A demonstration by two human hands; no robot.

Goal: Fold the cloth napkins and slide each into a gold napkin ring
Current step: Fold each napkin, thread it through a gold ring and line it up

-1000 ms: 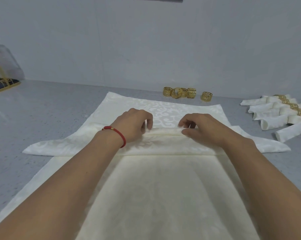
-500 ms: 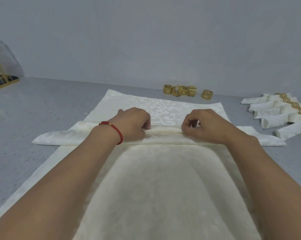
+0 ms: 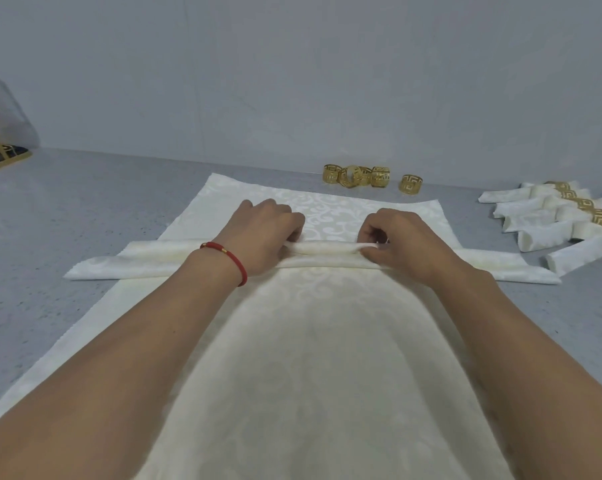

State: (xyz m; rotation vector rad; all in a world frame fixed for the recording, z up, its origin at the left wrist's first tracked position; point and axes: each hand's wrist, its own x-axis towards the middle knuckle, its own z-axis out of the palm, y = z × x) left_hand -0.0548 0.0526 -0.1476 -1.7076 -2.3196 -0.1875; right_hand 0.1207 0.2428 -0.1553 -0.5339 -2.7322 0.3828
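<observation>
A cream napkin [image 3: 327, 249], rolled into a long band, lies crosswise over a flat stack of cream cloths [image 3: 310, 358] in front of me. My left hand [image 3: 264, 233], with a red bracelet at the wrist, grips the roll's left-centre with curled fingers. My right hand [image 3: 403, 240] pinches the roll a little to the right. The band's pointed ends stick out past both sides of the stack. Several loose gold napkin rings [image 3: 358, 175] stand near the wall behind the cloths.
Several rolled napkins in gold rings [image 3: 562, 216] lie in a row at the right. A clear, gold-edged stand [image 3: 1, 133] sits at the far left on the grey speckled table [image 3: 84, 209]. A pale wall rises close behind.
Both hands have rolled the napkin further away from me; the band is narrower and tighter, and the fingers are more curled around it than one second ago.
</observation>
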